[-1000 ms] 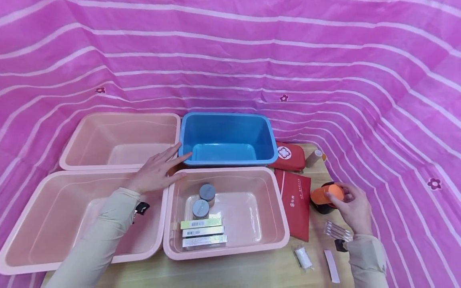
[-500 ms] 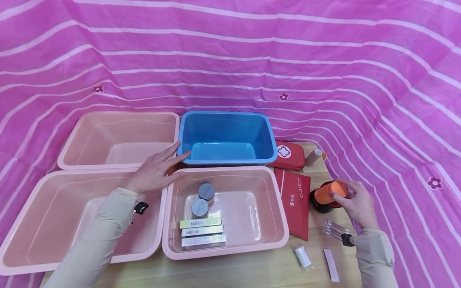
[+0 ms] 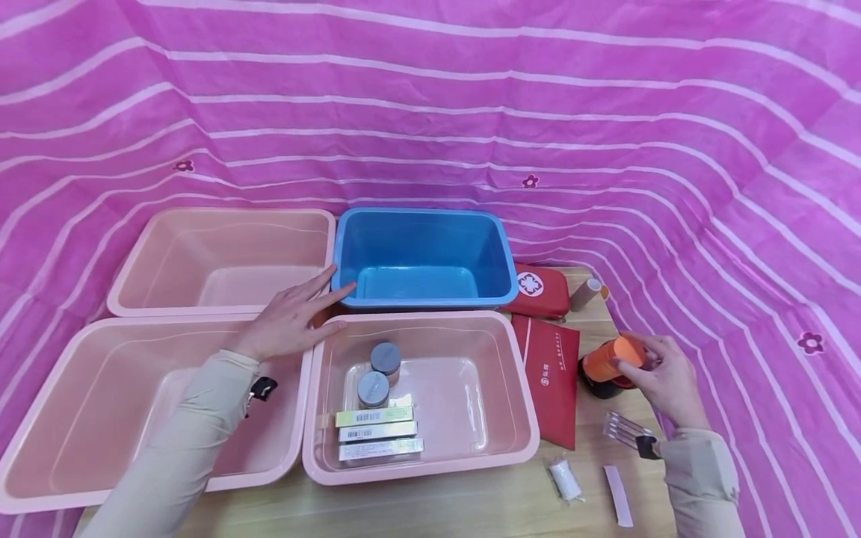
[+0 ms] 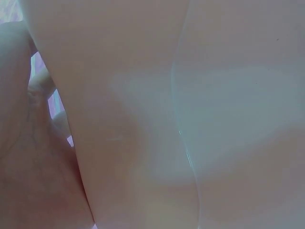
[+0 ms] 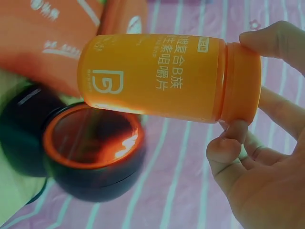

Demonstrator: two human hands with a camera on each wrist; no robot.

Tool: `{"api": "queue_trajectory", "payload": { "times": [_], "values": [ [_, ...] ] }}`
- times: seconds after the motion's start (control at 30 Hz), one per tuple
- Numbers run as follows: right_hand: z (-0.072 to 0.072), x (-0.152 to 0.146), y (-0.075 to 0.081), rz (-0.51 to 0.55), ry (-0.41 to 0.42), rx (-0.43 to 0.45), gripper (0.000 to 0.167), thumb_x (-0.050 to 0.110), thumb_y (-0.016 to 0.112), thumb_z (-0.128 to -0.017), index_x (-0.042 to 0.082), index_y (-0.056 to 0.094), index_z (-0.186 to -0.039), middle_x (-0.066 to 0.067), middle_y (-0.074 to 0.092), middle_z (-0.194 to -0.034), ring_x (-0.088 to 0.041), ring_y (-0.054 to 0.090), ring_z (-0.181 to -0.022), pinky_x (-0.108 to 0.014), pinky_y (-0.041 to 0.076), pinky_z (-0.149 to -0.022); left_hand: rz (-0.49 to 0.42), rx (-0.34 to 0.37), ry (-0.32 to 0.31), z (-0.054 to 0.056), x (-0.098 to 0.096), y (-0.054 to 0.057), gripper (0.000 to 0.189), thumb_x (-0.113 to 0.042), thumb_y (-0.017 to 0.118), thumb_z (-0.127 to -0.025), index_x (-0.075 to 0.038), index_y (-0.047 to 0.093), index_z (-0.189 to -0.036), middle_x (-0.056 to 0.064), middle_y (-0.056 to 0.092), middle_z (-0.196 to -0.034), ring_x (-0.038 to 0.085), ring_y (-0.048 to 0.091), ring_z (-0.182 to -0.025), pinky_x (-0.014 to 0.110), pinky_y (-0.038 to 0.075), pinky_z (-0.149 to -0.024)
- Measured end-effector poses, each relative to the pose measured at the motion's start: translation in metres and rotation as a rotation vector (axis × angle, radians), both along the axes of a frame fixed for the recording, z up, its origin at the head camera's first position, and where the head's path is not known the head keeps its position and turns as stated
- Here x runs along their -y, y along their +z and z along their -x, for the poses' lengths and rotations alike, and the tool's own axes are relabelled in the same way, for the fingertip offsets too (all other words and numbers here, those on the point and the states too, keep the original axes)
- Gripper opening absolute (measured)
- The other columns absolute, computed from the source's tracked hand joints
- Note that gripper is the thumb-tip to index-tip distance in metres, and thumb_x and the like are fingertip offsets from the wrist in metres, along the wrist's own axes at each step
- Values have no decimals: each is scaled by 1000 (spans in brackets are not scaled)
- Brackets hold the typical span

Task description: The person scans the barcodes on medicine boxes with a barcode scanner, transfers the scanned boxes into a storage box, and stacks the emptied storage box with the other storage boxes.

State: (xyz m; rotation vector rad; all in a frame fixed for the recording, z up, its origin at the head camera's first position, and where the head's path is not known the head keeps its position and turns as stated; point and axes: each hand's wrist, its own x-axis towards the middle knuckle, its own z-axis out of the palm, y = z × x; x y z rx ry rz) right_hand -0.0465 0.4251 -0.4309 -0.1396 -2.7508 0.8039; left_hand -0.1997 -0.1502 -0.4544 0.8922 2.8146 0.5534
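Observation:
My right hand pinches an orange pill bottle by its cap, thumb on one side and fingers on the other. The bottle is tilted, with its cap toward my palm. Below it on the table is a rounded black object with an orange-ringed dark top; the head view shows it partly covered by the bottle. My left hand rests with fingers spread where the rims of the blue bin and pink bins meet. In the left wrist view, a pink bin wall hides part of that hand.
The front middle pink bin holds two grey-lidded jars and several slim boxes. To its right lie a red folder, red pouch, upright tube, cotton swabs, white roll and pale strip.
My right hand has moved slightly right with the orange bottle, then a touch back left over the last half second. My left hand stays on the bin rims.

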Motion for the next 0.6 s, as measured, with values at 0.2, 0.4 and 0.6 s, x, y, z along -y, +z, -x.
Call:
{"api": "queue_trajectory", "payload": {
  "times": [0.2,0.4,0.6],
  "values": [
    [14,28,28,61,74,-55,46,4,84,-81,3,72,-125,-4,55,-98,0,51,-76,-7,45,-64,-9,-14,-2,0,0,-1,68,-47,63,-99,-29,37,-160,14,13,-173,48,26,-153,71,27,-118],
    [49,75,64,169,271,-120,48,-1,85,-78,4,72,-125,-1,58,-103,-10,49,-81,-11,44,-65,-16,-22,-1,2,1,-2,66,-46,64,-98,-28,43,-158,14,16,-172,48,29,-152,71,29,-116],
    [96,127,86,169,459,-79,46,6,86,-80,7,73,-124,-6,61,-105,-15,52,-82,-16,45,-63,-14,0,16,4,0,-5,65,-49,64,-98,-29,45,-157,11,14,-173,46,29,-153,72,29,-116]
  ]
}}
